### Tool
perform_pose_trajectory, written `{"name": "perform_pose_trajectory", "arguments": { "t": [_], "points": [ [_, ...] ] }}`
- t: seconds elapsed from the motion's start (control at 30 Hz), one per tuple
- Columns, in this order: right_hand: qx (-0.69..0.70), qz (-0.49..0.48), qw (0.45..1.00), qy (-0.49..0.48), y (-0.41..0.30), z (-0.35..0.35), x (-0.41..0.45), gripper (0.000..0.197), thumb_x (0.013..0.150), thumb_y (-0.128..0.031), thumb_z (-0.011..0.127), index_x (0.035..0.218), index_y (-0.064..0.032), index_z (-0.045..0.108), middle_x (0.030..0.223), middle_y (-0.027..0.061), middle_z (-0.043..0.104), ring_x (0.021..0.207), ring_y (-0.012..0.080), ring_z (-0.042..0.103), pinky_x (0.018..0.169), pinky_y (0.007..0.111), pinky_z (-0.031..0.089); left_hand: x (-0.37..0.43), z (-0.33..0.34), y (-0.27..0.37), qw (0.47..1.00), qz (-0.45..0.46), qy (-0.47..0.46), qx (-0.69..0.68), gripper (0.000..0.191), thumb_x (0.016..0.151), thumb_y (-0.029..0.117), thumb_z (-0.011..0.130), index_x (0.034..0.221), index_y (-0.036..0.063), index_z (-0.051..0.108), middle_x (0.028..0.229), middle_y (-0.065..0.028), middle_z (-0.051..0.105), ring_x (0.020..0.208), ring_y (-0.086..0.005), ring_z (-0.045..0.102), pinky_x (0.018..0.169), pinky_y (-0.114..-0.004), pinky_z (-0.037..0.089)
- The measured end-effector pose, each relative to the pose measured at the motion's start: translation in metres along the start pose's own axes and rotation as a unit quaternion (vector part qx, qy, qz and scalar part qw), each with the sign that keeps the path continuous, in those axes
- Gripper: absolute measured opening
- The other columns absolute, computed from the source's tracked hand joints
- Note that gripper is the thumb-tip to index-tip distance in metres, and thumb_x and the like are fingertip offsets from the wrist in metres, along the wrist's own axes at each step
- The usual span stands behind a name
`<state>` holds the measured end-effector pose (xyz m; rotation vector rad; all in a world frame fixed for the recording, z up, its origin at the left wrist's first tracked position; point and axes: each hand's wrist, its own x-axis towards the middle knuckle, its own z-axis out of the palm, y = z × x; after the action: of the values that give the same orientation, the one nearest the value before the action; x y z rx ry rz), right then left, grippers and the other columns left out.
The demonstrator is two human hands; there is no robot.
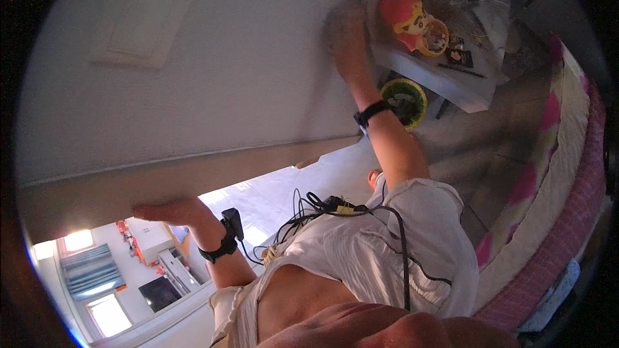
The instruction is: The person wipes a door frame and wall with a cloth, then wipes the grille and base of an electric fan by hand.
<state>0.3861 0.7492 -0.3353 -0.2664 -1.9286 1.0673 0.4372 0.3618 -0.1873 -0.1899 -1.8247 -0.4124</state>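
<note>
A large flat grey-white panel (pixel 203 82), perhaps a door or a wall, fills the upper left. My left hand (pixel 169 212) lies side-on, looking flat, against its beige edge (pixel 193 174); a black device is strapped to that wrist. Farther up, my right hand (pixel 346 31) is blurred in front of or against the panel's face, beside a small table. Its fingers cannot be made out, nor whether they hold anything. A black band circles the right wrist. Black cables (pixel 309 205) lie over my white clothing.
On the white table (pixel 445 79) stand a red-and-yellow cartoon-face container (pixel 406 17), a dark small box (pixel 459 57) and a thin dark stick (pixel 462 70). A green bin with yellow rim (pixel 423 101) stands below. A bed edge with pink cover (pixel 556 246) curves along the right.
</note>
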Motion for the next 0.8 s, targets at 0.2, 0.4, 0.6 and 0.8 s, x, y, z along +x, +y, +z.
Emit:
{"name": "perform_pose_trajectory", "arguments": {
  "t": [0.2, 0.4, 0.6, 0.8],
  "points": [
    [0.148, 0.308, 0.939, -0.031, 0.155, 0.049, -0.079, 0.053, 0.088, -0.020, 0.049, 0.134, 0.0016, 0.034, 0.131, 0.0205, 0.041, 0.118, 0.0336, 0.043, 0.101, 0.041, 0.033, 0.001, 0.014, -0.017, 0.945, -0.154, 0.007, -0.289, 0.072, 0.082, 0.055, 0.053, 0.134, 0.0111, 0.028, 0.123, -0.0158, 0.040, 0.120, -0.0285, 0.043, 0.102, -0.037, 0.041],
    [0.194, 0.108, 0.974, 0.035, -0.018, 0.026, -0.007, 0.048, 0.074, -0.023, 0.060, 0.117, -0.0043, 0.049, 0.125, 0.0208, 0.045, 0.115, 0.0365, 0.042, 0.099, 0.047, 0.034, 0.006, 0.001, 0.023, 0.955, -0.171, 0.011, -0.241, 0.068, 0.088, 0.059, 0.033, 0.134, 0.0103, 0.028, 0.125, -0.0157, 0.039, 0.122, -0.0272, 0.042, 0.096, -0.040, 0.048],
    [0.099, -0.231, 0.966, 0.058, -0.096, 0.007, 0.048, 0.058, 0.069, -0.042, 0.070, 0.118, -0.0143, 0.056, 0.142, 0.0171, 0.036, 0.128, 0.0376, 0.034, 0.105, 0.053, 0.026, 0.009, -0.010, 0.031, 0.980, 0.113, -0.006, 0.164, 0.068, 0.091, 0.061, 0.028, 0.137, 0.0115, 0.025, 0.129, -0.0151, 0.038, 0.122, -0.0273, 0.042, 0.097, -0.040, 0.048],
    [0.222, 0.120, 0.967, 0.030, 0.039, 0.031, -0.027, 0.069, 0.073, -0.029, 0.071, 0.132, -0.0067, 0.043, 0.135, 0.0145, 0.039, 0.122, 0.0315, 0.039, 0.099, 0.043, 0.036, 0.014, -0.021, 0.013, 0.997, -0.070, -0.022, 0.006, 0.066, 0.091, 0.060, 0.030, 0.137, 0.0122, 0.023, 0.123, -0.0126, 0.041, 0.116, -0.0274, 0.047, 0.098, -0.042, 0.046]
  ]
}}
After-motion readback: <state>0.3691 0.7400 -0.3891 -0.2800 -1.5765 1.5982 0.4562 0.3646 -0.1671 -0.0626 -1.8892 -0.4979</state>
